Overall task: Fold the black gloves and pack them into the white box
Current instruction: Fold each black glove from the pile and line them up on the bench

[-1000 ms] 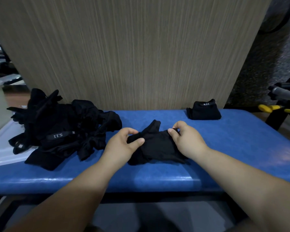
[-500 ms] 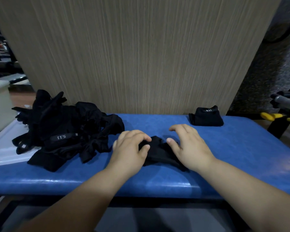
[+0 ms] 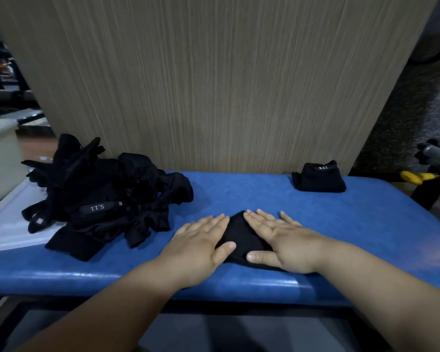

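Pressing flat: left hand (image 3: 201,243), right hand (image 3: 281,240) atop glove (image 3: 240,237).

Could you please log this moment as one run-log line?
stage: pressing fold flat | left hand: open, on glove | right hand: open, on glove | unfolded pile: left | folded glove: far right
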A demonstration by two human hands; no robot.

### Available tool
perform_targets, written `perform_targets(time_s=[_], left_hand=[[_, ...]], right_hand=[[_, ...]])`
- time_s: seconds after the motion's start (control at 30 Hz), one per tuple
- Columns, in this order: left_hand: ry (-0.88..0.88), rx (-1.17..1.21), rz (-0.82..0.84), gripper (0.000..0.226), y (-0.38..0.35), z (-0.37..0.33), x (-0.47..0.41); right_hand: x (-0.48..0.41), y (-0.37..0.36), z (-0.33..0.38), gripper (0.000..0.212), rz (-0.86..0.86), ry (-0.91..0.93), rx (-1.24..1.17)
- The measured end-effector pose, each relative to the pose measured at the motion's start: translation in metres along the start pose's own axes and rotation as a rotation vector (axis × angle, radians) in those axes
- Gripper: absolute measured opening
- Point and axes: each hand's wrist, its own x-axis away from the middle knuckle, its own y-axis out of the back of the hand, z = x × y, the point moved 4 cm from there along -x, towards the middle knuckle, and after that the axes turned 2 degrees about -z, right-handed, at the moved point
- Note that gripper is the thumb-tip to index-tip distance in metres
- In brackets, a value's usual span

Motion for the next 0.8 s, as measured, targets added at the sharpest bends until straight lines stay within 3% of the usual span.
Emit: perform_targets(time_s=[0.3, 0.53, 0.8], left_hand=[[0.018, -0.007, -0.005, 0.065, -0.002, 0.001, -0.001], [0.014, 0.018, 0.008, 0.066, -0.005, 0.0, 0.001], [0.004, 0.053, -0.048, 0.065, -0.004, 0.011, 0.014]], right_hand=[[-0.001, 0.009, -0.002, 0.115, -0.04, -0.028, -0.045], [-0.003, 0.002, 0.002, 0.115, 0.036, 0.01, -0.026], [-0.006, 0.006, -0.003, 0.114, 0.01, -0.001, -0.082]])
